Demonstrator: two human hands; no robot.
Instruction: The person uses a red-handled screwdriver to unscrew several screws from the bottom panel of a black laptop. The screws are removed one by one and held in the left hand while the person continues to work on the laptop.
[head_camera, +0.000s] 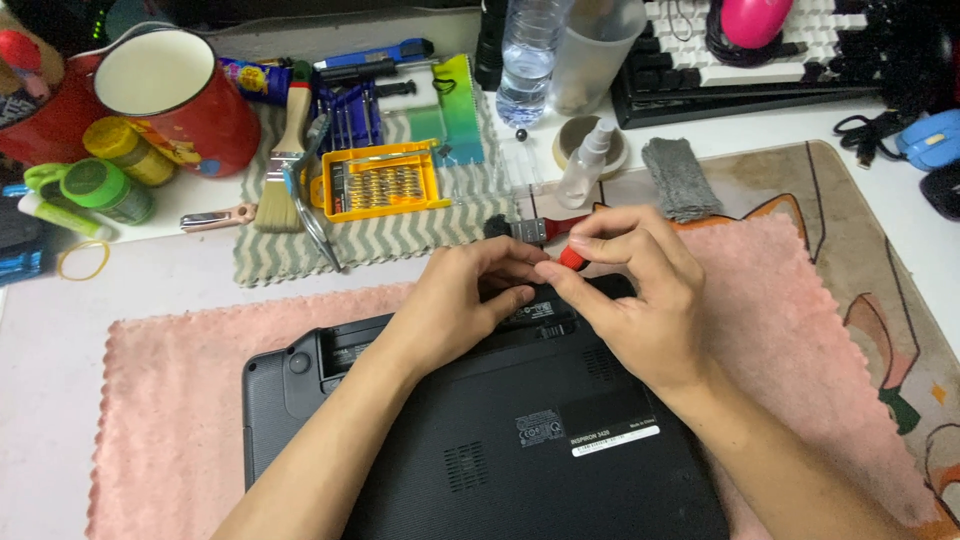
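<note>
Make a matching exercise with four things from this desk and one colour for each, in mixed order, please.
Things:
1. laptop under the left hand and right hand
2. bit case
3. mug
4. cloth under the laptop

Colours:
a. pink
b. red
c. black
d. yellow

Pairs: 1-c, 2-d, 3-b, 4-a

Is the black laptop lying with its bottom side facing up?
Yes, the black laptop shows its underside, with vents and labels, on the pink cloth.
</note>
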